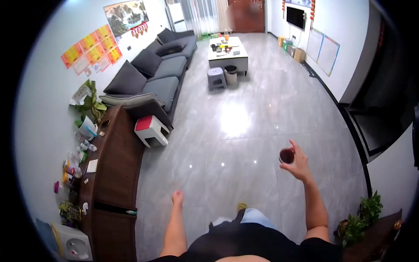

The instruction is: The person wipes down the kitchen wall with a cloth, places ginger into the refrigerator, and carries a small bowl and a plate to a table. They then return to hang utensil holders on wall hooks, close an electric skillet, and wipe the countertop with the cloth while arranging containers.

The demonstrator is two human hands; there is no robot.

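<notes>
In the head view, my right hand (299, 165) is out over the tiled floor on the right, with thumb and fingers closed round a small round cup (286, 155) that looks dark red inside. My left hand (177, 197) hangs lower, left of centre, with its fingers curled in; it is small in view, and whether anything is inside it cannot be made out. Only the grey floor (227, 174) shows behind both hands.
A brown cabinet (118, 170) with bottles and a plant lines the left side, near a red-topped white stool (150, 130). Further on stand a grey sofa (163, 72), a low white table (238, 43), a grey stool (216, 77) and a bin (231, 75). Potted plants (353, 229) are at lower right.
</notes>
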